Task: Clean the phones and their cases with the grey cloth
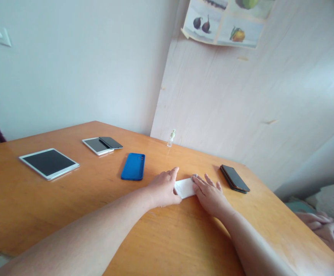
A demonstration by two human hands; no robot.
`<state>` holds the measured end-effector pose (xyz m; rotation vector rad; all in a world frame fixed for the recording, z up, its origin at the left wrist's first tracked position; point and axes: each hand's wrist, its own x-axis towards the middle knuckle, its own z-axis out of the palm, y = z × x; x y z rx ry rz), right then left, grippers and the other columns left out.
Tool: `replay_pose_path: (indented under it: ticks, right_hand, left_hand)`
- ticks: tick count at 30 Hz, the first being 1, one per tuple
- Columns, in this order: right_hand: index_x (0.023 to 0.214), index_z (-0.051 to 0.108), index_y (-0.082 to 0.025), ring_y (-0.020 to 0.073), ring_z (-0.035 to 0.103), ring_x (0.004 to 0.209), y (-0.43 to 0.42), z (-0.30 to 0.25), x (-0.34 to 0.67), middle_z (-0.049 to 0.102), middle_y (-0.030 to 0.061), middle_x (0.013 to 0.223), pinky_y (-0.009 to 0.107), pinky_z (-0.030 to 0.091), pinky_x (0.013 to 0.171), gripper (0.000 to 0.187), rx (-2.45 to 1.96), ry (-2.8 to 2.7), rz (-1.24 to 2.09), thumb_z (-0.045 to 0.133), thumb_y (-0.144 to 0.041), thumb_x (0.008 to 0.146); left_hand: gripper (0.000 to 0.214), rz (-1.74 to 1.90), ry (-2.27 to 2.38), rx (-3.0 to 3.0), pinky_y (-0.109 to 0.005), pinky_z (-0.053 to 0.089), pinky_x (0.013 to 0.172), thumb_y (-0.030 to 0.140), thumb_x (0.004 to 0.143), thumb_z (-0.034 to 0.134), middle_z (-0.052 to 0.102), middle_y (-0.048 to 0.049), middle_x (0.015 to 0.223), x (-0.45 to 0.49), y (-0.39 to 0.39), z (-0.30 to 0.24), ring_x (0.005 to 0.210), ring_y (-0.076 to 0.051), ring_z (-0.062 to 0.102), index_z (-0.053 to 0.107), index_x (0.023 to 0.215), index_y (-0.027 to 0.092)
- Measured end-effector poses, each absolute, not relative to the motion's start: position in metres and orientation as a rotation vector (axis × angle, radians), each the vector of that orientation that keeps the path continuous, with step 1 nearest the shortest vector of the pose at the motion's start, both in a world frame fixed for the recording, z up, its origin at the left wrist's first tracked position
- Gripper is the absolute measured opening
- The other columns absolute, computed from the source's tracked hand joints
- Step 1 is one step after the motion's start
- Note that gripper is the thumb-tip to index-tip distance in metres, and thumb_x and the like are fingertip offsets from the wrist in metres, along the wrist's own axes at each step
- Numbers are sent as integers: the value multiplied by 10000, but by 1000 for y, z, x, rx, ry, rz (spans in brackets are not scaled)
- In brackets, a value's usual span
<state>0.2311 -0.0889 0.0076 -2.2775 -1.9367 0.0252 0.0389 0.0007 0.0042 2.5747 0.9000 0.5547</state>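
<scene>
A flat white phone lies on the table between my two hands, with a small dark camera-like patch at its far right corner. My left hand holds its left end, thumb at the near edge and fingers at the far edge. Across the phone's right end lies my right hand, fingers stretched out and slightly apart, covering part of it. Beyond my left hand is an empty blue phone case, inner side up.
On the wooden table lie a white tablet, another white tablet with a dark phone on its edge, and stacked dark phones at right. A small clear pump bottle stands by the wall.
</scene>
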Motion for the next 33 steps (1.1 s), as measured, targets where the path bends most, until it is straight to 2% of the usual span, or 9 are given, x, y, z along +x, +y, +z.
replay_pose_path:
  ticks: [6,10,13,20,26,29,33]
  right_hand:
    - [1471,396,-335,276,177,1475,-97,13,201,372,14,1545,658,82,1139,482,-1939,-2232,151,231,-422,1026]
    - [1464,417,-271,310,194,1467,-88,10,227,391,51,1531,721,67,1099,489,-2239,-1973,57,254,-395,1020]
    - [1460,423,-238,312,199,1466,-88,8,238,392,71,1529,720,70,1099,489,-2325,-1893,0,260,-363,1016]
    - [1471,398,-318,242,230,1463,-104,18,198,367,36,1547,603,92,1161,479,-1849,-2287,164,226,-380,1028]
    - [1456,420,-222,308,256,1449,-96,14,233,382,99,1532,714,68,1098,484,-2319,-1922,51,277,-320,1004]
    - [1440,435,-152,301,292,1435,-103,16,225,390,153,1519,651,132,1126,490,-2259,-2015,5,305,-269,983]
    - [1377,499,-164,247,396,1378,-116,23,199,498,142,1446,502,222,1155,446,-1869,-2330,37,339,-230,966]
  left_hand:
    - [891,564,881,2594,-381,461,977,378,704,631,585,-186,1313,37,0,7,1187,-318,573,257,1461,94]
    - [973,534,903,2584,-380,457,981,398,662,674,608,-180,1267,37,-2,9,1173,-321,574,235,1473,88]
    - [978,525,915,2581,-382,454,984,386,645,688,618,-167,1250,37,-3,10,1177,-321,572,246,1472,108]
    - [858,556,874,2600,-379,457,985,401,712,635,588,-187,1312,36,-1,10,1192,-314,571,305,1445,102]
    - [873,518,876,2626,-379,447,994,414,678,680,612,-162,1258,35,0,9,1196,-318,557,348,1425,109]
    - [755,524,853,2664,-387,446,988,400,687,679,602,-167,1254,34,1,11,1167,-313,565,442,1348,122]
    - [380,495,784,2687,-344,490,851,446,751,649,642,-106,1049,33,3,13,1006,-270,616,620,1040,200]
